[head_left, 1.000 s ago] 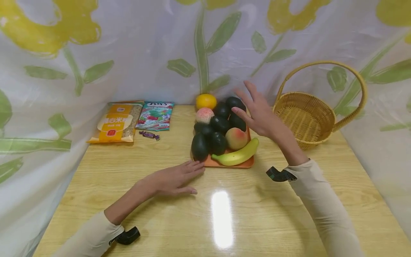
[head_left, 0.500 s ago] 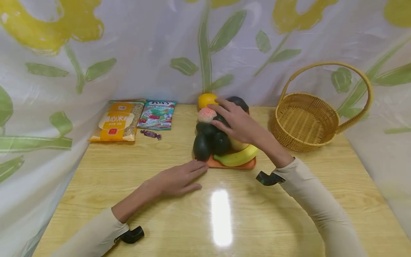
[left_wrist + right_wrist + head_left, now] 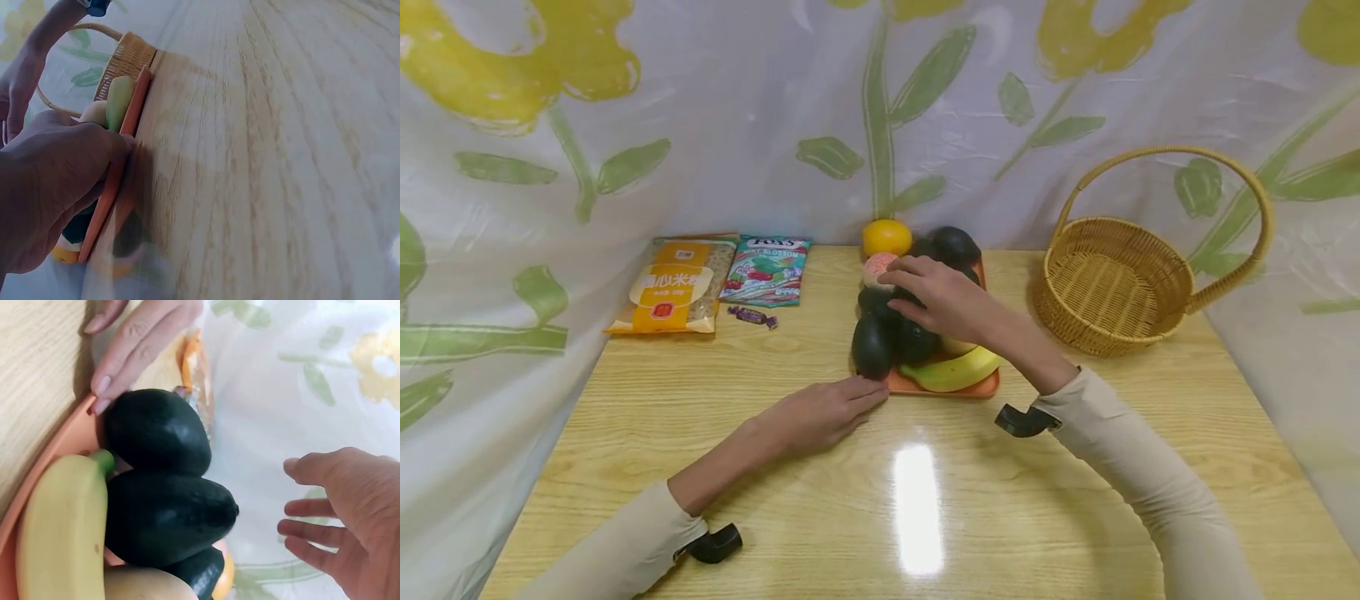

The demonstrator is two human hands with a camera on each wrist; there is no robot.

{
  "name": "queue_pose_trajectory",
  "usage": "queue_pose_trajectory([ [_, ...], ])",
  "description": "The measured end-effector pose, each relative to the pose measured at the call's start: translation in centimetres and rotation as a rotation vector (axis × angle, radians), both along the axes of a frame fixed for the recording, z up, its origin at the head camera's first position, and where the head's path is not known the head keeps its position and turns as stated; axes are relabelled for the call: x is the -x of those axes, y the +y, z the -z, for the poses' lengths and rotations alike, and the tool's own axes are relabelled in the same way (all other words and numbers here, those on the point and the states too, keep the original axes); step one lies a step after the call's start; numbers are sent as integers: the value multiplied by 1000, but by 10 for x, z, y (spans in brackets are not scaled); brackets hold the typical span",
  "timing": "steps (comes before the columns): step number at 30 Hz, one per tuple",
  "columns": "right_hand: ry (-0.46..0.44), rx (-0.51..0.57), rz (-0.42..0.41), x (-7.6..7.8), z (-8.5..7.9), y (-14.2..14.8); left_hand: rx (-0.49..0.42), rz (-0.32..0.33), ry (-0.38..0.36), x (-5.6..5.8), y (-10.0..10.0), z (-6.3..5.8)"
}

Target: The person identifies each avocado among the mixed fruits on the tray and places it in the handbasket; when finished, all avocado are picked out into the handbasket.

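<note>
An orange tray [image 3: 987, 388] holds several dark green avocados [image 3: 870, 347], a banana [image 3: 957, 372], a pink-speckled peach [image 3: 877, 268] and a yellow-orange citrus fruit [image 3: 887, 238]. My left hand [image 3: 823, 414] touches the tray's near left corner with straight fingertips, as the right wrist view also shows. Over the pile hovers my right hand [image 3: 951, 302], its fingers spread and slightly bent with nothing between them. It covers part of the fruit in the head view, including most of a second peach. In the right wrist view, a gap separates this hand from the avocados.
A wicker basket [image 3: 1048, 312] with a tall handle stands right of the tray. To the left lie an orange-and-yellow food packet [image 3: 670, 287], a teal Fox's candy bag [image 3: 765, 271] and a purple wrapped candy [image 3: 752, 316]. A flower-patterned curtain [image 3: 737, 108] closes off the back.
My right hand has swung left and lowered from the tray's back right to above the avocados. My left hand has slid slightly right along the corner, its thumb drawn in. The fruit looks unmoved.
</note>
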State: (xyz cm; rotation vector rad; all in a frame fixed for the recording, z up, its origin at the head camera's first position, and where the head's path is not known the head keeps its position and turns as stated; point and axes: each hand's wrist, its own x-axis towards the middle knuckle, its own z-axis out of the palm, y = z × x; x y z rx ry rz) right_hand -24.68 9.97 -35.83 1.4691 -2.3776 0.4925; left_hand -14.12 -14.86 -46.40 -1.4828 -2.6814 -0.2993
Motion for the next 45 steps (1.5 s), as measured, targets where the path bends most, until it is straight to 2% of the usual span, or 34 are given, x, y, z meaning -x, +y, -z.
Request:
queue_pose_trajectory([
  [7,-36,-107,-43,-6,4,-9,7,-21,-78,1,2,-2],
  [13,-82,-227,-113,-10,4,-20,18,-44,-84,3,4,-6],
  [20,-147,-485,-103,-12,7,-32,29,-44,-108,3,5,-12],
  [23,-180,-557,-90,-14,10,-36,32,-56,-124,2,5,-13],
  [30,-179,-616,-64,-17,16,-39,25,-50,-112,3,6,-10],
  [36,-168,-658,-59,-20,19,-43,29,-56,-144,2,7,-12],
  [41,-101,-659,-46,-20,23,-41,26,-54,-136,2,9,-15],
  [45,-49,-647,-67,-19,30,-41,26,-62,-146,2,8,-12],
])
